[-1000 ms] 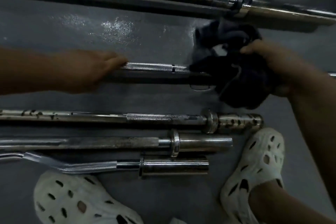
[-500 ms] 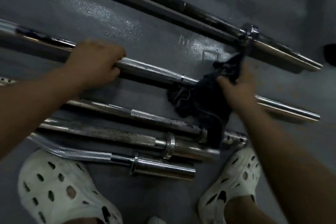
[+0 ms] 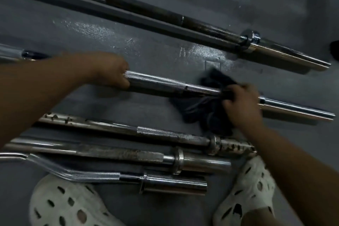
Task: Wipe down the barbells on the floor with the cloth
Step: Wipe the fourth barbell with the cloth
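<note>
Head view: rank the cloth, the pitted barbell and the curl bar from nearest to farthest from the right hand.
1. Cloth, gripped by the right hand on the middle barbell.
2. Pitted barbell, just below that hand.
3. Curl bar, lowest in view.

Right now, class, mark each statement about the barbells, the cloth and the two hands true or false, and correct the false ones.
1. The left hand grips the knurled barbell. True.
2. The cloth is white. False: it is dark.
3. The right hand holds the cloth on that same barbell. True.
4. The curved bar lies farthest from the white shoes. False: it lies nearest them.
</note>
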A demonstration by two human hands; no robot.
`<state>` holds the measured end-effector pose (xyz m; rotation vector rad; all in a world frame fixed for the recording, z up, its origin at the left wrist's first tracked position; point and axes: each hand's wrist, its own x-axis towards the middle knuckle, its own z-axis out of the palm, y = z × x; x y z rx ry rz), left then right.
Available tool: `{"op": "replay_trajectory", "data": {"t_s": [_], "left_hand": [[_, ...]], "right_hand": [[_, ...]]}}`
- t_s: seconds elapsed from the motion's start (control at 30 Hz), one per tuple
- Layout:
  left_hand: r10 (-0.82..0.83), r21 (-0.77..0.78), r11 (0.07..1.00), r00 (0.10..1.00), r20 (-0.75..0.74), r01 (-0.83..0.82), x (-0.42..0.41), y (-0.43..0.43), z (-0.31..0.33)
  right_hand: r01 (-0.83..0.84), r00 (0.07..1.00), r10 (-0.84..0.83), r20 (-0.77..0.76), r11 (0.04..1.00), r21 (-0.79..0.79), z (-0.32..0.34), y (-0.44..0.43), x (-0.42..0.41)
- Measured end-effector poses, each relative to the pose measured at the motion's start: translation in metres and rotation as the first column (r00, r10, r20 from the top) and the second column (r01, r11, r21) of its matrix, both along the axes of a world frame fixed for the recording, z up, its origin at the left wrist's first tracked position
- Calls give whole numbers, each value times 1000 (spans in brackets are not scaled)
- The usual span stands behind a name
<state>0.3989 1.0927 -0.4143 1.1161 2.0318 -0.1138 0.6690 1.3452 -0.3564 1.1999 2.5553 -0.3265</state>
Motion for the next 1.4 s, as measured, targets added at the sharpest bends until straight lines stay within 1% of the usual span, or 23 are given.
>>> {"op": "replay_trajectory", "data": {"t_s": [0.07, 0.1, 0.17, 0.23, 0.3, 0.37, 0.43, 0.53, 0.57, 0.63, 0.7, 0.73, 0.8, 0.87, 0.93, 1.0, 1.03, 1.07, 1.13, 1.23, 1.27, 1.33, 1.4], "left_hand": [[12, 146, 989, 966, -258, 27, 14, -16, -5], [60, 267, 963, 931, -361, 41, 24, -26, -8], [143, 417, 908, 898, -417, 50, 38, -38, -12], [164, 464, 884, 887, -432, 63, 40, -43, -17], [177, 496, 867, 894, -411, 56, 43, -44, -18], [183, 501, 864, 895, -408, 52, 44, -45, -20], [179, 497, 865, 888, -424, 63, 44, -46, -21], [165, 502, 861, 884, -437, 88, 42, -46, -21], [159, 497, 863, 888, -432, 87, 43, -46, -21], [139, 450, 889, 889, -436, 82, 42, -46, -19], [69, 295, 953, 897, -437, 70, 36, -38, -14], [19, 199, 978, 923, -385, 63, 30, -31, -11], [-40, 21, 999, 990, -137, 43, 15, -12, -1], [-47, -63, 997, 999, 8, 47, 4, -1, 4], [-50, -17, 999, 994, -100, 49, 4, -9, 4], [7, 207, 975, 929, -369, 75, 25, -29, -4], [60, 309, 947, 903, -426, 83, 36, -37, -5], [83, 336, 939, 894, -441, 79, 41, -40, -6], [13, 193, 979, 936, -351, 59, 34, -33, -3], [-46, -84, 995, 998, 42, 50, 1, -1, 3], [-67, -125, 989, 993, 100, 80, -6, 7, 3], [-70, -122, 989, 995, 73, 79, -7, 1, 1], [-38, 87, 995, 980, -194, 55, 11, -18, -2]], "right_hand": [[208, 977, -211, -28, 974, -89, 21, 26, 10], [274, 945, -302, -124, 940, -204, 33, 28, 7], [312, 831, -482, -277, 816, -486, 57, 24, -6], [220, 753, -586, -299, 653, -725, 73, 12, -23], [185, 778, -576, -250, 591, -785, 71, 3, -30], [208, 854, -459, -244, 731, -650, 53, -1, -30], [193, 941, -263, -214, 934, -300, 28, -7, -24], [155, 964, -191, -184, 969, -193, -11, -49, -30], [88, 988, -99, -120, 992, -90, -22, -72, -35], [-87, 993, 94, -76, 992, 91, -38, -118, -53], [-241, 952, 261, -162, 961, 135, -44, -153, -75], [-332, 918, 353, -183, 933, 136, -47, -160, -81], [-522, 822, 532, -202, 847, 105, -45, -145, -78], [-653, 736, 658, -162, 752, 89, -42, -97, -52], [-601, 790, 607, -86, 794, 89, -39, -28, -12], [-419, 906, 423, 8, 896, 144, -28, 30, 31], [-311, 949, 316, -5, 936, 164, -24, 41, 43], [-216, 973, 227, -45, 963, 163, -26, 36, 41], [-69, 975, 89, -202, 992, 104, -35, -6, 3], [-283, 880, 243, -409, 958, -41, -44, -102, -72], [-383, 830, 325, -453, 923, -39, -45, -125, -86], [-520, 739, 441, -509, 854, -16, -44, -128, -94], [-539, 710, 515, -480, 836, 99, -46, -86, -66]]}}
